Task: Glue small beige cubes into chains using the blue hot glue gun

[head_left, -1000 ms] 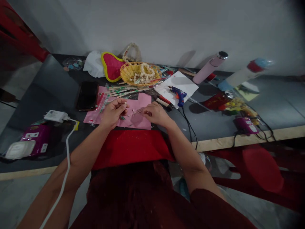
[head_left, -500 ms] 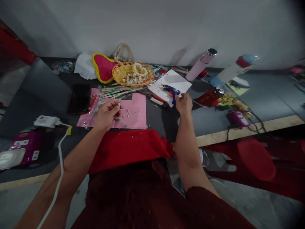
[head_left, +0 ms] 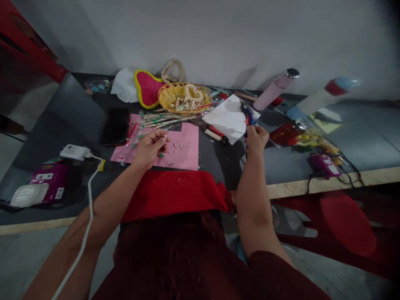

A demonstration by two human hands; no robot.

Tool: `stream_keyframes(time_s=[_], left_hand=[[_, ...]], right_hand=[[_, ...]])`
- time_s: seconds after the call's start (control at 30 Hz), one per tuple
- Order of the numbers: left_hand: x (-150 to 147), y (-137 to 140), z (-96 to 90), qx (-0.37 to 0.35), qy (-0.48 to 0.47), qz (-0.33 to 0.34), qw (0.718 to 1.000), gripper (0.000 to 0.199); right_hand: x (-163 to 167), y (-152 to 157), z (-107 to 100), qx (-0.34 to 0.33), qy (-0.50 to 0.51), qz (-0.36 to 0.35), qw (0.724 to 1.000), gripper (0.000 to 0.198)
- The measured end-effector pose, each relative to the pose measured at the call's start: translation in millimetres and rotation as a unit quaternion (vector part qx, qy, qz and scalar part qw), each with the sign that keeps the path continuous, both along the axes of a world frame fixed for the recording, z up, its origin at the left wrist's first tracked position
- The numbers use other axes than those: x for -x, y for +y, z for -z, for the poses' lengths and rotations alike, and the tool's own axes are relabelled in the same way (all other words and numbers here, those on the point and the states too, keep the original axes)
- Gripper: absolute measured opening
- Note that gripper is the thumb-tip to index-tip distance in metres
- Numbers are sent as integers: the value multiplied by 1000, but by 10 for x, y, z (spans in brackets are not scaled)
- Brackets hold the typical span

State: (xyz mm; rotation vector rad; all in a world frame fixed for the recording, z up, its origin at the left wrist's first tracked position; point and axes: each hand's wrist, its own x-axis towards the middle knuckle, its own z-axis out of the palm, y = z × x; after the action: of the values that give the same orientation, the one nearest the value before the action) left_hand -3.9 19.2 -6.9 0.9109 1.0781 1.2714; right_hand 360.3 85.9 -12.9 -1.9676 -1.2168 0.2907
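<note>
My left hand is closed in a pinch over the left side of a pink sheet. A small white piece shows between its thumb and forefinger. Several similar white bits are scattered on the sheet to the right of it. At the right, my right hand grips a blue hot glue gun, blurred and pointing away from me. The glue gun is over the right edge of a white paper. Pliers with red-and-white handles lie left of that hand.
A wicker basket holding strung white pieces stands at the back, behind several thin sticks. A pink flask and a red can are on the right. At left lie a phone and a white charger whose cable crosses my left forearm.
My right hand has closed around the glue gun and turned it, lifting it from where it lay on the paper. My left hand keeps its pinch over the pink sheet. The view has shifted slightly.
</note>
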Motion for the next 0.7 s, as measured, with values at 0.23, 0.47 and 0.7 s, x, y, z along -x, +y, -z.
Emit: stream_keyframes(time_s=[0.23, 0.47, 0.7], left_hand=[[3, 7, 9, -14, -5, 10, 1000, 29], [35, 14, -33, -23, -22, -14, 999, 27], [47, 22, -4, -38, -14, -17, 999, 30]], right_hand=[[551, -212, -245, -87, 425, -209, 877, 27], [1223, -484, -184, 7, 466, -414, 782, 36], [1361, -544, -127, 38, 393, -479, 784, 39]])
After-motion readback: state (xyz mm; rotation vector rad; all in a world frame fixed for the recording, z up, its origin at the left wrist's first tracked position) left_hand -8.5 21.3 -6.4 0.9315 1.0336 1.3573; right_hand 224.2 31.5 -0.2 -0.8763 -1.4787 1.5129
